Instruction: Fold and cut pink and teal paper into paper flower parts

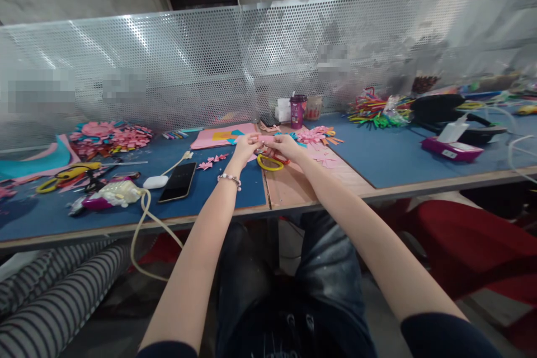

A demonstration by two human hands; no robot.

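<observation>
Both my arms reach out over the blue work table [235,190]. My left hand [245,147] and my right hand [282,145] meet above the table, fingers pinched together on a small pink paper piece [262,140] between them. Yellow-handled scissors [271,163] lie just under my right hand. Small pink folded paper bits [213,161] lie left of my left hand. A finished pink paper flower [312,135] sits just right of my right hand.
A black phone [178,182], a white earbud case [155,182] and a glue gun [111,196] with its cord lie at left. Pink paper sheets [220,136], a purple cup [297,111], flower piles [111,137] and a perforated metal screen [201,67] stand behind. A striped sleeve [54,291] shows lower left.
</observation>
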